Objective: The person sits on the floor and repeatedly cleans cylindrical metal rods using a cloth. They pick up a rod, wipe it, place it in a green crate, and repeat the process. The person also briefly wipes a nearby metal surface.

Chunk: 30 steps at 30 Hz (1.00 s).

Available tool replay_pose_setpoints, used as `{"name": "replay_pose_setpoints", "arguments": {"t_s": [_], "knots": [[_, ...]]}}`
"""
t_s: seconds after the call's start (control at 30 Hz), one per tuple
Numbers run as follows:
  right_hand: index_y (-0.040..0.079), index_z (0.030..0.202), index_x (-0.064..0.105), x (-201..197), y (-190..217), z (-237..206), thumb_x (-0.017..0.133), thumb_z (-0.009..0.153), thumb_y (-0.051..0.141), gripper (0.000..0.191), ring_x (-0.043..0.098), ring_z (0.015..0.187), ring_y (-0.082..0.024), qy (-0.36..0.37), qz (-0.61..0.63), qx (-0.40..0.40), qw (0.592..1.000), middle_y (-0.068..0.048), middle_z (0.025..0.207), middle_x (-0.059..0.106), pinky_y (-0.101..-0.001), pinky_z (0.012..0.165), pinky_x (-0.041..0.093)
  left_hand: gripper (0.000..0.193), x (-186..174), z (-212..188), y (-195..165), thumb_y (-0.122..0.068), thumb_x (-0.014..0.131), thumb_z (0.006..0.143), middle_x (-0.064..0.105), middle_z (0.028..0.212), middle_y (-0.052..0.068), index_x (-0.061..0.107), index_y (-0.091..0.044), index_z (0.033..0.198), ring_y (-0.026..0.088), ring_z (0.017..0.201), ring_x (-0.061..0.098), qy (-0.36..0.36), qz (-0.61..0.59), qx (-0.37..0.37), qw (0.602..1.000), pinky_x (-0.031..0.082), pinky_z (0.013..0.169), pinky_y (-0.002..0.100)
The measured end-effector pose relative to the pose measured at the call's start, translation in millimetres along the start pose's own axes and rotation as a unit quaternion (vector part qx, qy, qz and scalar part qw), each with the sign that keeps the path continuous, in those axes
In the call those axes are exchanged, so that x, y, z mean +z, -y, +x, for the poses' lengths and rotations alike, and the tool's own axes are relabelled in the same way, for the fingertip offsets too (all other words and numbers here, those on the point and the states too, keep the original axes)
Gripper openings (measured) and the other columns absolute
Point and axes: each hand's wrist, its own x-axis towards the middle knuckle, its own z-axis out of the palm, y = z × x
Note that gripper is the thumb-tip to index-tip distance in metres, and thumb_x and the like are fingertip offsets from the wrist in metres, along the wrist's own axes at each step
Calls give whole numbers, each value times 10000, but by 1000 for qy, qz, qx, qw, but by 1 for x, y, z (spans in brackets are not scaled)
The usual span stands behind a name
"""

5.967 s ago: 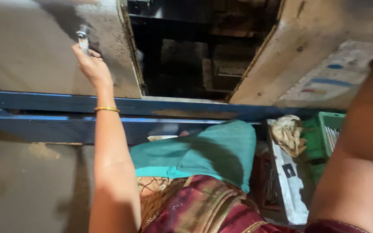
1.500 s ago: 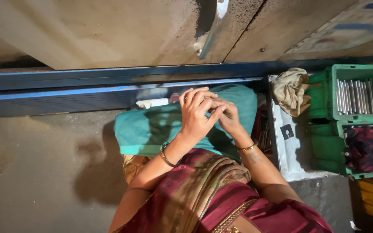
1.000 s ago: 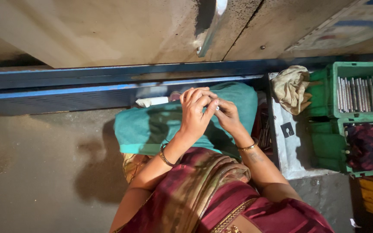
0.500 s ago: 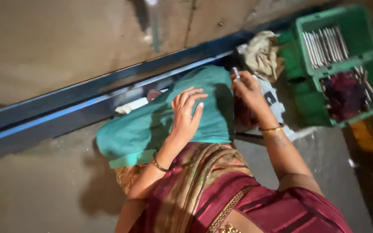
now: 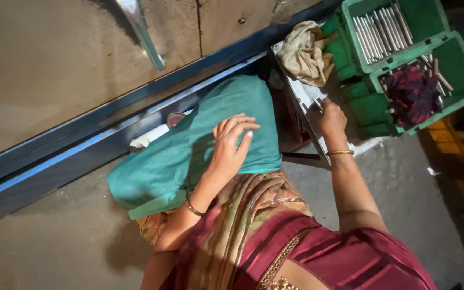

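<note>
Thin metal rod (image 5: 317,103) pinched in your right hand (image 5: 330,115), at the edge of the metal tray (image 5: 296,91).

Your fingers close on one end of it — the green crates (image 5: 447,70) of like rods lie just beyond the grip (within easy reach). Your left hand (image 5: 231,144) rests open and flat on the teal cloth (image 5: 189,150) over your lap, holding nothing — likely steadying. A beige rag (image 5: 308,51) sits just above the grip.
</note>
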Motion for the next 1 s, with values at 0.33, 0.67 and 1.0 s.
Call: {"name": "replay_pose_setpoints", "arguments": {"t_s": [0.33, 0.67, 1.0], "knots": [[49, 1137, 648, -10, 50, 12, 780, 800, 176, 383, 764, 928, -302, 46, 192, -103, 975, -161, 987, 763, -414, 796, 581, 223, 9, -10, 36, -145, 586, 1024, 693, 1285, 75, 676, -83, 1218, 262, 1250, 638, 12, -174, -85, 981, 486, 1096, 401], [18, 1111, 674, -109, 228, -76, 801, 814, 78, 328, 670, 844, -259, 256, 233, -413, 842, -138, 987, 709, -340, 717, 518, 457, 26, -18, 94, -346, 516, 1067, 721, 1173, 111, 614, -19, 1371, 209, 1015, 705, -40, -627, -342, 699, 564, 851, 349], [-15, 1192, 658, -100, 234, -87, 685, 965, 66, 242, 606, 767, -44, 344, 365, -270, 822, -29, 889, 692, -231, 630, 501, 302, 16, -19, 111, -400, 602, 1032, 554, 630, -8, 597, -131, 894, 51, 370, 385, -149, -551, -412, 711, 267, 313, 194]]}}
